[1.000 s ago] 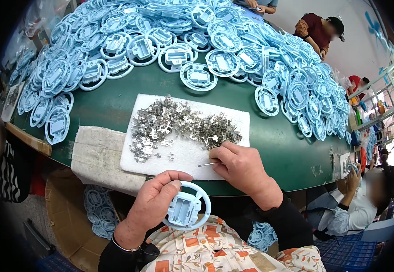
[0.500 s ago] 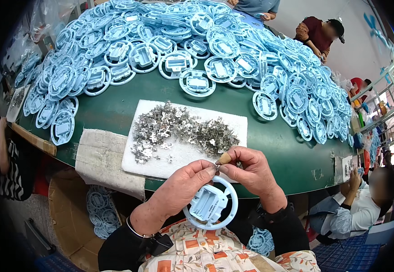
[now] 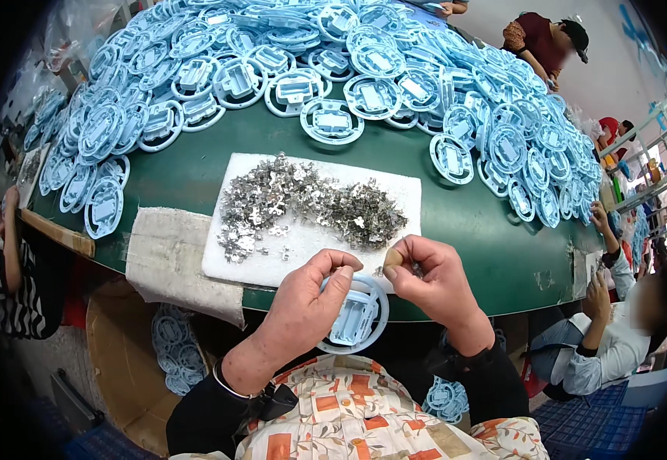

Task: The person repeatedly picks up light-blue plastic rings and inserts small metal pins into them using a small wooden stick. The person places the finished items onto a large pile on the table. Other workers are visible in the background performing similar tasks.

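My left hand (image 3: pixel 308 300) is closed on a light-blue plastic part shaped like a toy steering wheel (image 3: pixel 355 320). The wheel has a round rim and a rectangular recessed compartment at its middle, facing up; the thumb and fingers grip its upper left rim. Just right of it, my right hand (image 3: pixel 435 284) is closed in a pinch, apart from the left fingers. Small shiny metal bits show between its fingers, though their shape is mostly hidden. Beyond both hands, a heap of small silvery metal clips (image 3: pixel 294 198) lies on a white foam board (image 3: pixel 230 261).
A large pile of blue wheels (image 3: pixel 333 123) covers the far side of the green table (image 3: pixel 195 172). A cloth-covered pad (image 3: pixel 180 261) sits left of the board. Below stands a cardboard box (image 3: pixel 123 360) with more wheels. Other people (image 3: pixel 590 337) sit around the table.
My hands have separated from where their fingertips met over the wheel's top. The right hand has moved slightly right, and the wheel has risen a little toward the board.
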A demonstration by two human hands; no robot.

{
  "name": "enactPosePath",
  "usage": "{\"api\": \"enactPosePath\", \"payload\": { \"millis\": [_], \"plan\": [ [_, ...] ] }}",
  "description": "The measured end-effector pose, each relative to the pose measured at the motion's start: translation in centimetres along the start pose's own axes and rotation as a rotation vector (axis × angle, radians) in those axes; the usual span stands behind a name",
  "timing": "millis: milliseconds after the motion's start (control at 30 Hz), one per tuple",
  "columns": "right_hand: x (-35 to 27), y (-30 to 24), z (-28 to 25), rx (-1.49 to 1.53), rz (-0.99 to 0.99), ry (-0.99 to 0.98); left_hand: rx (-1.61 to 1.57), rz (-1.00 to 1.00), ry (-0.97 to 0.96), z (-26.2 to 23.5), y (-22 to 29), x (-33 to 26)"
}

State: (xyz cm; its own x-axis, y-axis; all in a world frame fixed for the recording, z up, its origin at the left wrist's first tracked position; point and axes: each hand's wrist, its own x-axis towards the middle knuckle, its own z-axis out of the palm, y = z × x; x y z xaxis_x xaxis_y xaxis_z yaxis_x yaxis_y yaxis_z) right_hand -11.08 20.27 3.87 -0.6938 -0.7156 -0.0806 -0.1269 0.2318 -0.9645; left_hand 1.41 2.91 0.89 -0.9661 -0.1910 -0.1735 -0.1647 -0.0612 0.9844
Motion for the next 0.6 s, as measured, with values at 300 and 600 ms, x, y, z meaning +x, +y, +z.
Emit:
{"api": "enactPosePath", "payload": {
  "millis": [300,600],
  "plan": [
    [-0.6,0.2,0.7,-0.502,-0.452,-0.113,0.126,-0.045,0.001,-0.3,0.7,0.6],
    [-0.7,0.2,0.8,-0.665,-0.512,-0.145,0.159,-0.062,0.002,-0.4,0.4,0.9]
  ]
}}
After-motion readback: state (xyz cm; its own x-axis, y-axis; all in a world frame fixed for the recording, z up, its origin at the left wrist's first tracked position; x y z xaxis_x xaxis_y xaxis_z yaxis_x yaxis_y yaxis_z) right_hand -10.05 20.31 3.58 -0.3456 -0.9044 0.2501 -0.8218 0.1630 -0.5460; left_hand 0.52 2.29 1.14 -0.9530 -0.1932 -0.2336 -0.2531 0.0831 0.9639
